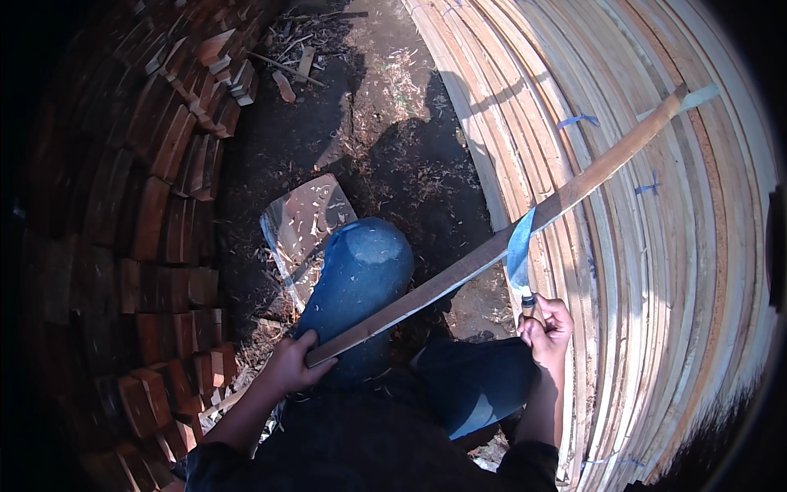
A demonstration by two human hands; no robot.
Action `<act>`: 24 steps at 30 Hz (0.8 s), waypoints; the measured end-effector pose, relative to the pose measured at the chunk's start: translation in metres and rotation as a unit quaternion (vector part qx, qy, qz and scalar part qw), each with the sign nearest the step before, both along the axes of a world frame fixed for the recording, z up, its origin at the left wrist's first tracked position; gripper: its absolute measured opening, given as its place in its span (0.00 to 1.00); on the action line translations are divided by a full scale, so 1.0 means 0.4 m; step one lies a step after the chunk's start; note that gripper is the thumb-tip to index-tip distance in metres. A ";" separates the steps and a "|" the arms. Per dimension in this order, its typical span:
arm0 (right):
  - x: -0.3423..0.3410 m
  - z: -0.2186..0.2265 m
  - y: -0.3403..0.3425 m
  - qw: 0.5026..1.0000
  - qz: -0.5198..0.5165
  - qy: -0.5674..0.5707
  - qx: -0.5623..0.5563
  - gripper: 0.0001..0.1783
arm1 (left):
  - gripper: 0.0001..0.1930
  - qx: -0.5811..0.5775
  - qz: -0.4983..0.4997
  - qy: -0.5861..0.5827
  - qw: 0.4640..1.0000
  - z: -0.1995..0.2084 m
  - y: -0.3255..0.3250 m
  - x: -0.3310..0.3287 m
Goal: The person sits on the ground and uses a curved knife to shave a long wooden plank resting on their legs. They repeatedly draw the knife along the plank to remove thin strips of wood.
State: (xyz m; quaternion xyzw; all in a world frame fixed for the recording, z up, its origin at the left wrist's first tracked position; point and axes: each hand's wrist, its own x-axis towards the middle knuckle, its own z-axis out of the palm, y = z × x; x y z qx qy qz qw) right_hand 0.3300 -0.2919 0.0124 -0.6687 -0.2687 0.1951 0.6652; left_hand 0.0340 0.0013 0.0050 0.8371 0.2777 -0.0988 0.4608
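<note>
A long, narrow wooden batten (459,271) slants from my lap up to the far right. Its near end is gripped by my left hand (297,362), with the fingers wrapped round it beside my knee. The batten passes over my raised knee in blue trousers (365,262), and its far end lies over the stacked strips. My right hand (548,330) is closed round the short handle of a knife (519,254) with a broad, curved blade. The blade stands upward and crosses the batten's edge near its middle; whether it bites into the wood I cannot tell.
Long pale wooden strips (656,262) lie stacked along the right, some tied with blue bands (578,121). Short reddish-brown wood blocks (168,205) are piled high on the left. A flat board (307,209) with shavings rests on the dark ground (410,172), where scraps and curls are scattered.
</note>
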 end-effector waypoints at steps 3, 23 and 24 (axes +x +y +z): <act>0.031 0.047 0.015 0.980 -0.062 0.097 0.161 0.17 | 0.18 -0.009 0.001 0.016 1.000 0.004 -0.001 0.000; 0.043 0.051 0.022 0.995 0.041 0.062 0.073 0.20 | 0.19 0.001 -0.019 -0.001 1.000 -0.018 0.006 -0.007; 0.035 0.051 0.013 0.988 0.137 -0.019 -0.072 0.20 | 0.19 0.005 -0.018 -0.009 1.000 -0.020 0.004 -0.007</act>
